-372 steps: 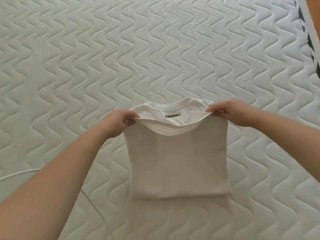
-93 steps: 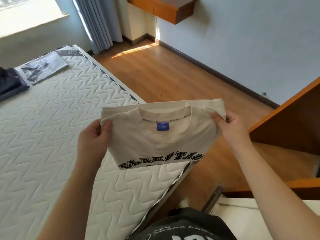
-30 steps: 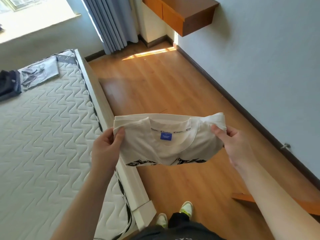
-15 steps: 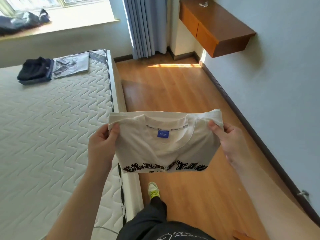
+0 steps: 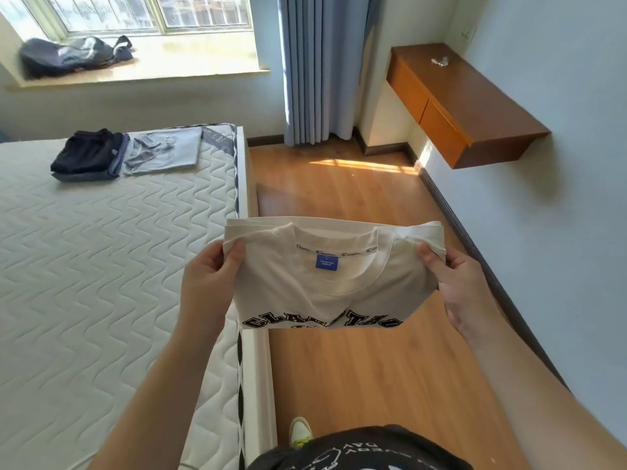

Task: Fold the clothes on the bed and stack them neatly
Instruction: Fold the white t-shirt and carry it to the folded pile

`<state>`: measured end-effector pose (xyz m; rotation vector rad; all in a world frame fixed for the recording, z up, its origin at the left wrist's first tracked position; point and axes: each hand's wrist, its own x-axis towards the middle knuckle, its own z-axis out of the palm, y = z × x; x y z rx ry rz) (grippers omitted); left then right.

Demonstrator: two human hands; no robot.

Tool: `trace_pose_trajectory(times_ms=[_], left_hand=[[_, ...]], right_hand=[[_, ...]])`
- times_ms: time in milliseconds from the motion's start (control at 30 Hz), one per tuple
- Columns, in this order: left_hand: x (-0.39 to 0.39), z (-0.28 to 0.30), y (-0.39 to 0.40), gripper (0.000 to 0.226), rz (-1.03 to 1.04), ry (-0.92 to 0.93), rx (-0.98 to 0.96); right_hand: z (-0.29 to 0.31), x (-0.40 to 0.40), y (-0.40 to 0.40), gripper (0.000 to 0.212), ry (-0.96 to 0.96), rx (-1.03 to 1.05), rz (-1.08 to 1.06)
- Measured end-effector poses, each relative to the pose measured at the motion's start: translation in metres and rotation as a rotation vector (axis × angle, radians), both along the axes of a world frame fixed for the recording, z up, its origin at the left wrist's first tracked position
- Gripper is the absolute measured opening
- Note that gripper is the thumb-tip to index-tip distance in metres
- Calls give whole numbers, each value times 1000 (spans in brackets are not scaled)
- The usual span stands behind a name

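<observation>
I hold a folded cream T-shirt (image 5: 325,293) with black block letters and a blue neck label in the air, above the bed's right edge and the floor. My left hand (image 5: 210,283) grips its left shoulder corner, thumb on top. Its right shoulder corner is pinched by my right hand (image 5: 454,283). On the far end of the quilted white mattress (image 5: 84,266) lies a dark folded stack (image 5: 88,156), with a folded grey printed shirt (image 5: 163,150) beside it.
The wooden floor (image 5: 356,205) runs along the bed's right side to a blue wall. A wall-mounted wooden drawer shelf (image 5: 458,103) juts out at the far right. Blue curtains (image 5: 322,69) hang by the window; a dark bag (image 5: 74,56) lies on the sill.
Long before, I was folding a white shirt flat on the mattress. Over the last second the view has risen toward the window and far end of the bed; both hands kept hold of the cream shirt.
</observation>
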<state>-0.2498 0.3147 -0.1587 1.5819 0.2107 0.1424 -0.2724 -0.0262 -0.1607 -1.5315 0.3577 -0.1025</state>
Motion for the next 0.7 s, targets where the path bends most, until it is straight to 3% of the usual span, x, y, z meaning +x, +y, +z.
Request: trace_pose_trajectory(times_ms=[133, 333, 700], left_hand=[[49, -2, -8, 34, 45, 10, 25], [129, -8, -44, 26, 79, 17, 46], [249, 9, -99, 21, 190, 34, 45]], right_hand=[[-2, 52, -7, 47, 6, 10, 43], [-9, 146, -40, 19, 29, 12, 121], [-4, 319, -100, 21, 97, 29, 269]])
